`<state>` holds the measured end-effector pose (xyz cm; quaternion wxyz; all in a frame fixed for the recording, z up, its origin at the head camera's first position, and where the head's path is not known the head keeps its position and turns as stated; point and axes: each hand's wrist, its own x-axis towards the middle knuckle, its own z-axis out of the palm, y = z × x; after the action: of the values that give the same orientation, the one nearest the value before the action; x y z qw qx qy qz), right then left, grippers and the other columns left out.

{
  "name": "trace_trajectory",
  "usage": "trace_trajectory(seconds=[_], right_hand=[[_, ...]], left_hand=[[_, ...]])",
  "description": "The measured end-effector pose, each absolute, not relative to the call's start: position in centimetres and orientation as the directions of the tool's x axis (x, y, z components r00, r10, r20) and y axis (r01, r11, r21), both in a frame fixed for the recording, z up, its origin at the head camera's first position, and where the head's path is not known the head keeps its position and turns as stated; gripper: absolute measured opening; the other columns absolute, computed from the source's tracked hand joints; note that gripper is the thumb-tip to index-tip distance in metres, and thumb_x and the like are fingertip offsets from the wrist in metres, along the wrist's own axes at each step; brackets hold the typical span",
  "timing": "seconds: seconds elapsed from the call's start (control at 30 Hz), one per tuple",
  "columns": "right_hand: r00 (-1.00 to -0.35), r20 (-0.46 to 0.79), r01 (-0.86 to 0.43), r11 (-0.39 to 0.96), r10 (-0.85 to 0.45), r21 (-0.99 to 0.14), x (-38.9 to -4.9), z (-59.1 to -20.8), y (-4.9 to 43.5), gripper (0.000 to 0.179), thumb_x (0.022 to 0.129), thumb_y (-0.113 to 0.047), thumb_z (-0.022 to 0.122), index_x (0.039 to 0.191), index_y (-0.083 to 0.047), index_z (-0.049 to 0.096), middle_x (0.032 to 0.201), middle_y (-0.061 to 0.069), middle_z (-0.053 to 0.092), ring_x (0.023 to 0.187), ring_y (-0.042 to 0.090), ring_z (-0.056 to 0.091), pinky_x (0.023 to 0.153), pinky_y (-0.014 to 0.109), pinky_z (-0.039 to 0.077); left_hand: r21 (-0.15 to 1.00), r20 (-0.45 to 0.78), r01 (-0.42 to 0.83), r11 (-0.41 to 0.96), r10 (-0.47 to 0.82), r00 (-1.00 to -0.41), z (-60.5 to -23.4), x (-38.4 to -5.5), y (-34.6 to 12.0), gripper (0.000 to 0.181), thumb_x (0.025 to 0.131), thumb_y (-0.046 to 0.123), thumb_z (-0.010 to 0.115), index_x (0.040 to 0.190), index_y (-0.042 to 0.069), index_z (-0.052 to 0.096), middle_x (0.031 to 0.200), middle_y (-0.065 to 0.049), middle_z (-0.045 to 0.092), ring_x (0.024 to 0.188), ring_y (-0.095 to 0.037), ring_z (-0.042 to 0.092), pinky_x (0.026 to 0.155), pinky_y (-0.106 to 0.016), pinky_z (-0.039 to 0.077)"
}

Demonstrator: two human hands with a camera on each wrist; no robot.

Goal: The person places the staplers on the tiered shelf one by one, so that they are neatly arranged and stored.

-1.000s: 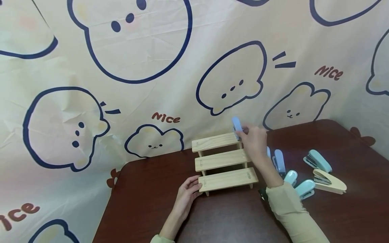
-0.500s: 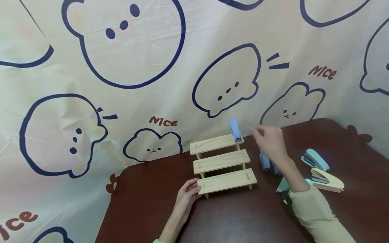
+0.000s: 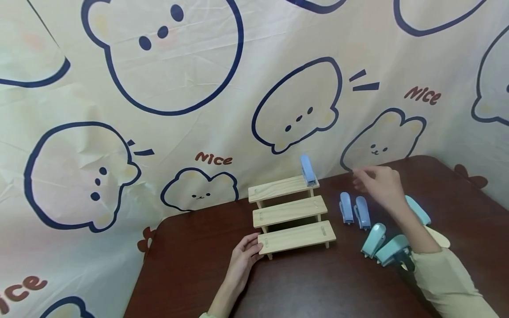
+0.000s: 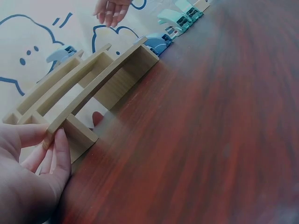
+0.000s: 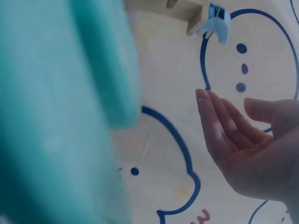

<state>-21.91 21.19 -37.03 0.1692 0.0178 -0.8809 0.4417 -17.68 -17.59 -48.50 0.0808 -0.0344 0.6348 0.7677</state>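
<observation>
A three-tier wooden stand (image 3: pixel 294 237) is on the dark table. My left hand (image 3: pixel 241 258) pinches the left end of its lowest tier between thumb and fingers, as the left wrist view also shows. A light blue stapler (image 3: pixel 308 170) stands at the right end of the top tier. My right hand (image 3: pixel 381 185) is in the air right of the stand, holding nothing, its fingers relaxed. Below and left of it, two blue-violet staplers (image 3: pixel 346 208) stand side by side on the table. In the right wrist view, a blurred teal stapler (image 5: pixel 60 112) fills the left side.
Two teal staplers (image 3: pixel 374 240) lie in front of the blue-violet pair. Another teal stapler (image 3: pixel 417 210) and a cream stapler (image 3: pixel 438 237) are partly hidden behind my right forearm. A patterned cloth (image 3: pixel 199 88) hangs behind the table (image 3: pixel 191 265).
My right hand has let go of the light blue stapler on the top tier and moved right, away from the stand. My left hand keeps its hold on the lowest tier.
</observation>
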Motion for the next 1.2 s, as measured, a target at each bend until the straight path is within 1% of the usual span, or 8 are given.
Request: trace_trajectory(seconds=[0.13,0.23,0.4,0.57,0.67,0.93,1.1,1.2], right_hand=[[-0.948,0.295,-0.165,0.612,0.117,-0.773,-21.9,-37.6,22.2,0.047,0.109,-0.035,0.054,0.114,0.009,0.072,0.093,0.021,0.075,0.085,0.036,0.076,0.065,0.025,0.059],[-0.965,0.245,-0.138,0.604,0.098,-0.785,-21.9,-38.2,22.7,0.049,0.109,-0.036,0.055,0.116,0.01,0.07,0.094,0.021,0.075,0.085,0.035,0.076,0.065,0.024,0.059],[-0.986,0.155,-0.092,0.574,0.063,-0.814,-22.3,-39.0,23.5,0.054,0.108,-0.037,0.056,0.123,0.014,0.064,0.101,0.025,0.074,0.088,0.035,0.076,0.07,0.032,0.062],[-0.995,0.098,-0.067,0.584,0.022,-0.809,-22.8,-39.4,24.0,0.053,0.108,-0.034,0.056,0.126,0.016,0.061,0.103,0.027,0.073,0.09,0.037,0.075,0.075,0.041,0.063],[-0.998,0.069,-0.056,0.59,-0.001,-0.806,-23.0,-39.7,24.3,0.052,0.108,-0.032,0.057,0.126,0.017,0.06,0.104,0.027,0.072,0.093,0.038,0.074,0.078,0.045,0.062],[-1.0,0.019,-0.03,0.598,-0.025,-0.801,-23.2,-40.0,24.9,0.051,0.106,-0.029,0.06,0.128,0.017,0.059,0.107,0.029,0.071,0.095,0.039,0.073,0.078,0.044,0.062],[-0.997,-0.03,-0.023,0.619,-0.074,-0.785,-23.2,-40.2,24.7,0.046,0.104,-0.023,0.064,0.126,0.016,0.059,0.106,0.029,0.069,0.09,0.036,0.073,0.073,0.042,0.063],[-0.992,-0.066,-0.014,0.618,-0.105,-0.786,-23.4,-40.6,24.6,0.044,0.102,-0.02,0.066,0.127,0.016,0.059,0.106,0.027,0.068,0.089,0.035,0.073,0.072,0.041,0.063]], left_hand=[[0.969,-0.157,-0.17,-0.181,0.087,-0.984,-48.4,-17.7,-17.6,0.047,0.098,0.007,0.068,0.139,-0.007,0.052,0.115,-0.007,0.065,0.095,-0.013,0.065,0.082,-0.027,0.054],[0.969,-0.164,-0.176,-0.176,0.079,-0.983,-48.3,-17.5,-17.8,0.047,0.097,0.007,0.068,0.139,-0.008,0.053,0.114,-0.007,0.065,0.094,-0.013,0.064,0.081,-0.027,0.054],[0.969,-0.169,-0.178,-0.171,0.068,-0.983,-48.3,-17.4,-18.0,0.046,0.097,0.007,0.069,0.138,-0.007,0.054,0.113,-0.007,0.065,0.093,-0.013,0.064,0.081,-0.027,0.055],[0.97,-0.152,-0.165,-0.18,0.083,-0.985,-48.4,-17.5,-17.8,0.046,0.097,0.007,0.068,0.138,-0.008,0.053,0.114,-0.006,0.065,0.093,-0.013,0.064,0.081,-0.027,0.054],[0.969,-0.149,-0.162,-0.186,0.083,-0.985,-48.3,-17.5,-17.7,0.045,0.097,0.007,0.069,0.137,-0.007,0.054,0.114,-0.006,0.065,0.093,-0.013,0.064,0.081,-0.026,0.054],[0.968,-0.151,-0.165,-0.187,0.089,-0.985,-48.3,-17.8,-17.4,0.045,0.097,0.007,0.069,0.138,-0.007,0.054,0.113,-0.007,0.065,0.093,-0.013,0.065,0.082,-0.027,0.054],[0.967,-0.155,-0.17,-0.188,0.089,-0.984,-48.4,-17.6,-17.4,0.046,0.098,0.007,0.068,0.139,-0.007,0.053,0.114,-0.006,0.066,0.093,-0.013,0.065,0.081,-0.027,0.054],[0.967,-0.152,-0.166,-0.191,0.088,-0.984,-48.4,-17.5,-17.5,0.046,0.098,0.007,0.068,0.139,-0.007,0.053,0.114,-0.006,0.066,0.093,-0.013,0.065,0.08,-0.027,0.054]])
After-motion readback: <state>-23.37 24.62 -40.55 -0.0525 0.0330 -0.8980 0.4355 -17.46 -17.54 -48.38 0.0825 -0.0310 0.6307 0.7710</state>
